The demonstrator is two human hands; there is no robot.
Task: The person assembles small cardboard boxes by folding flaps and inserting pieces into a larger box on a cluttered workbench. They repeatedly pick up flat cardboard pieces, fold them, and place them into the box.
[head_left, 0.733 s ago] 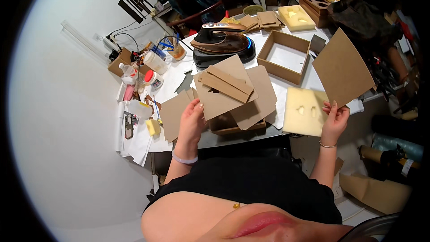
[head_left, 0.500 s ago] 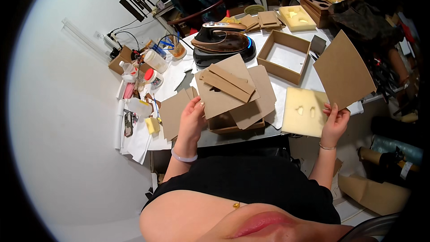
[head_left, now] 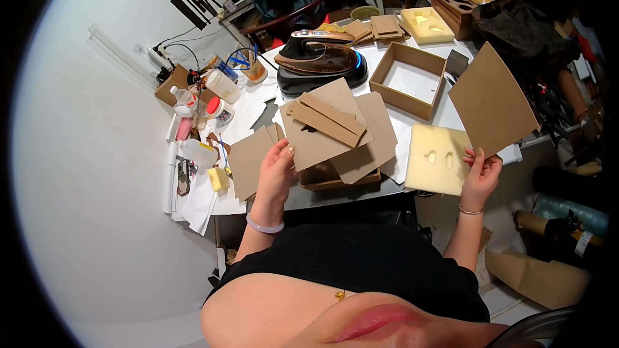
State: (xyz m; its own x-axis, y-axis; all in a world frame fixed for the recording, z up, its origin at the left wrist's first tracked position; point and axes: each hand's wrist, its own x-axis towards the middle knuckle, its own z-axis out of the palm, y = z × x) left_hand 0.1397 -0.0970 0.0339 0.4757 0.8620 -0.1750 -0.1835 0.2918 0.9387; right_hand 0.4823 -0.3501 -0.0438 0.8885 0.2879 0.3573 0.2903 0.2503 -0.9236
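Observation:
My left hand grips the lower left corner of a stack of brown cardboard pieces that lies over a shallow brown box at the table's near edge. My right hand pinches the bottom edge of a large brown cardboard sheet, held upright and tilted to the right above the table's right end. A pale yellow foam pad with two cut-outs lies flat just left of my right hand. Another flat cardboard sheet rests beside my left hand.
An open brown box with a white lining and a dark clothes iron stand further back. Bottles, jars and small tools crowd the table's left end. More cardboard and foam lie at the far side. Brown paper rolls lie on the floor at right.

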